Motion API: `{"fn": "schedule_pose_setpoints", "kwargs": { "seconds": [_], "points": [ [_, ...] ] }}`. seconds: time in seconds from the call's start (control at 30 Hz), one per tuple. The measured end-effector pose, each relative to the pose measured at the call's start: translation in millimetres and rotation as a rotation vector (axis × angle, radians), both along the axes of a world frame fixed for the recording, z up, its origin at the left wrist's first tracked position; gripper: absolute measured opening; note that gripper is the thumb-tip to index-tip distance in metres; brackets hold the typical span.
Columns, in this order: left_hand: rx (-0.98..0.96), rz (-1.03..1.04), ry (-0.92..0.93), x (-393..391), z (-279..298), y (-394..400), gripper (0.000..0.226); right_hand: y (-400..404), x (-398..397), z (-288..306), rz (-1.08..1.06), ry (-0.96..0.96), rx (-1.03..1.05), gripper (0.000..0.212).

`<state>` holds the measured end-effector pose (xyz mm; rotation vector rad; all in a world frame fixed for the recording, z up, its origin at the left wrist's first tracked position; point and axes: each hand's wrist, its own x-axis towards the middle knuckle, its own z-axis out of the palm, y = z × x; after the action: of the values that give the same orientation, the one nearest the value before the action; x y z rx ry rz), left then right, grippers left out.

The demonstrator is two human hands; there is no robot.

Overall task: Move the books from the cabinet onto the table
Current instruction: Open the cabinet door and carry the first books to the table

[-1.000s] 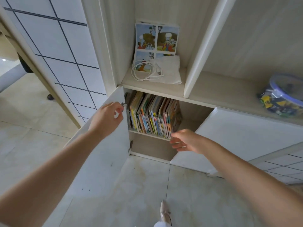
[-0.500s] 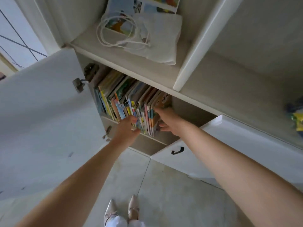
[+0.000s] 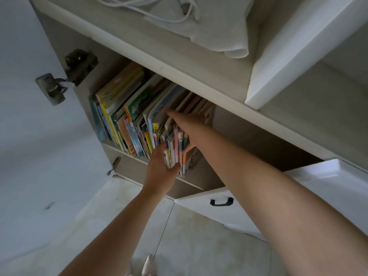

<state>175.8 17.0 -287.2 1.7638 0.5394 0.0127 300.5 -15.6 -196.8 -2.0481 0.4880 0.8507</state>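
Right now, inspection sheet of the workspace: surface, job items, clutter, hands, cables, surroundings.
Surface: table not in view; pale tiled floor.
Job's things: books upright on the cabinet shelf; bundle of books pulled partly out.
Clutter: folded white cloth on the shelf above.
Hands: left hand and right hand grip the bundle from either side.
Cables: white cable on the cloth.
Surroundings: open cabinet door, hinge; closed door with black handle.

Books (image 3: 127,116) pack the cabinet shelf tight from nine o'clock to the middle, with no gap between spines. Open room sits at three o'clock, right of the row, under the upper shelf board (image 3: 199,80). The open door (image 3: 39,146) walls off nine o'clock; the floor (image 3: 179,236) at six is free.
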Motion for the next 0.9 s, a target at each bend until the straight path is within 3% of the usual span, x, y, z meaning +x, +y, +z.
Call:
{"fn": "schedule_pose_setpoints", "kwargs": {
  "seconds": [0.33,0.47,0.6,0.7,0.9],
  "points": [
    [0.119,0.027,-0.215,-7.2,-14.1,-20.8,0.053,-39.6,-10.3,-9.3,-0.120,-0.051,0.126,0.040],
    [0.115,-0.020,-0.202,-10.4,-25.3,-23.7,0.063,-53.6,-16.4,-0.4,-0.078,-0.057,0.120,0.019],
    [0.198,-0.114,-0.186,-5.4,-36.3,-30.9,0.080,-58.8,-15.0,-1.8,-0.071,-0.066,0.109,0.029],
    [0.225,-0.118,-0.193,2.9,-41.5,-34.6,0.089,-62.6,-13.9,-3.0,-0.048,-0.072,0.111,0.024],
    [0.221,-0.063,-0.213,18.5,-47.8,-39.9,0.086,-69.2,-15.1,-7.8,-0.040,-0.073,0.141,0.061]
  ]
}}
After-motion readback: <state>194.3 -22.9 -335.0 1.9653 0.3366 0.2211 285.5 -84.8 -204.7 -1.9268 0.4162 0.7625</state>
